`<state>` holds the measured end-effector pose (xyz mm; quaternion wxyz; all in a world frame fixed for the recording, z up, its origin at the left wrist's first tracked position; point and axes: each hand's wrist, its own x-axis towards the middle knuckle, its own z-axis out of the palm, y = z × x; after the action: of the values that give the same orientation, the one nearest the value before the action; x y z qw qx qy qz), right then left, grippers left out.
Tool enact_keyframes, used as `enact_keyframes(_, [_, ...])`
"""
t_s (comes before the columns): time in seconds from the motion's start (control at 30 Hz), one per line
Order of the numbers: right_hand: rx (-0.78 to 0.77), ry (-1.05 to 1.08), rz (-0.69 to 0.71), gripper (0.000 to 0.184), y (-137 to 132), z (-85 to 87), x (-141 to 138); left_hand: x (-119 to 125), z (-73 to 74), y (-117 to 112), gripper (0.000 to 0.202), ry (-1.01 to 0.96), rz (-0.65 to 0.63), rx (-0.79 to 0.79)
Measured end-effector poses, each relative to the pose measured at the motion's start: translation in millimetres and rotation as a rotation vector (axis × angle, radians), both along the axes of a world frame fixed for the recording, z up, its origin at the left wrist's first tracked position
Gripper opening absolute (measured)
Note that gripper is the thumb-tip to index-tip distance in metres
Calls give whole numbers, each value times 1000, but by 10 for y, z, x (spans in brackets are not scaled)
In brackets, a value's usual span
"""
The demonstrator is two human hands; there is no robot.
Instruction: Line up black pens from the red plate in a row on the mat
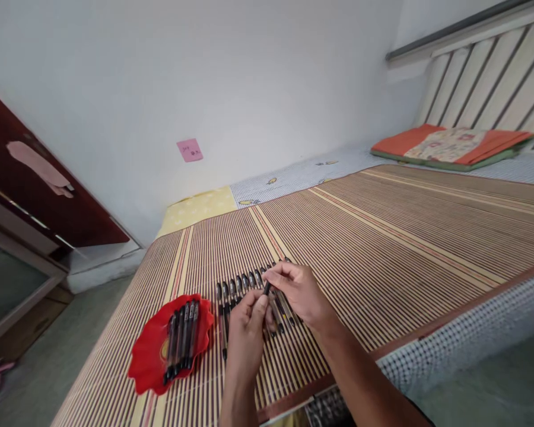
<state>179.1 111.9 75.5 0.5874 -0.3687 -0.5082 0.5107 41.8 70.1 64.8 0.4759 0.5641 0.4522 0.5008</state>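
Between my two hands is a dark pen (266, 288), held up over a row of pens. My left hand (249, 320) is closed around its lower part. The fingertips of my right hand (296, 290) pinch its upper end. Beneath and beside my hands, several black-capped pens (225, 290) lie side by side on the striped mat (347, 249); my hands cover part of the row. To the left, a red scalloped plate (146, 350) holds several more pens (182, 335).
The mat covers a bed with a checked sheet (285, 175). A folded orange and floral cloth (454, 145) lies at the far right by the slatted headboard (489, 83). A white wall (249, 89) with a pink note (189, 150) stands behind. At left is a dark red door (40, 172).
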Motion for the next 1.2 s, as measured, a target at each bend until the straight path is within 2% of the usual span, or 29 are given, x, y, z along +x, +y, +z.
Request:
enact_keyframes(0.07, [3, -4, 54, 28, 6, -4, 33, -21, 15, 3, 34, -33, -82, -41])
enact_keyframes(0.13, [0, -19, 67, 28, 17, -11, 57, -4, 29, 4, 32, -31, -105, -66])
enact_keyframes(0.17, [-2, -31, 50, 28, 24, -16, 66, 17, 34, 4, 28, -21, -69, -59])
enact_keyframes(0.27, [-20, -54, -17, 31, 32, -24, 88, 93, 33, 7, 30, 31, 154, 3])
enact_keyframes(0.33, [-42, -54, -22, 32, 26, -13, 109, 117, 28, 8, 29, 38, 197, 17])
enact_keyframes(0.47, [-41, -40, 57, 29, 9, 34, 166, 83, 30, -3, 35, -30, -22, -30])
enact_keyframes(0.53, [-35, -30, 80, 29, 11, 46, 185, 68, 32, -9, 35, -53, -79, -76])
enact_keyframes(0.6, [-39, -30, 61, 30, 20, 45, 190, 73, 29, -11, 29, -37, -39, -87])
enact_keyframes(0.7, [-43, -40, 31, 31, 27, 38, 190, 95, 25, -9, 33, 15, 82, -46])
enact_keyframes(0.73, [-45, -39, 32, 30, 25, 39, 194, 97, 26, -10, 34, 18, 78, -40])
enact_keyframes(0.9, [-53, -59, 104, 25, -1, 55, 234, 67, 47, -16, 40, -65, -121, -134])
enact_keyframes(0.97, [-53, -84, 113, 26, 0, 52, 239, 69, 43, -15, 37, -53, -89, -137])
enact_keyframes(1.07, [-47, -133, 83, 28, 13, 32, 230, 96, 22, -8, 35, -1, 67, -76])
enact_keyframes(1.1, [-42, -145, 80, 29, 20, 23, 229, 103, 15, -6, 35, 1, 83, -66])
enact_keyframes(1.2, [-16, -135, 114, 28, 38, -11, 249, 99, 4, -2, 35, -33, -47, -86])
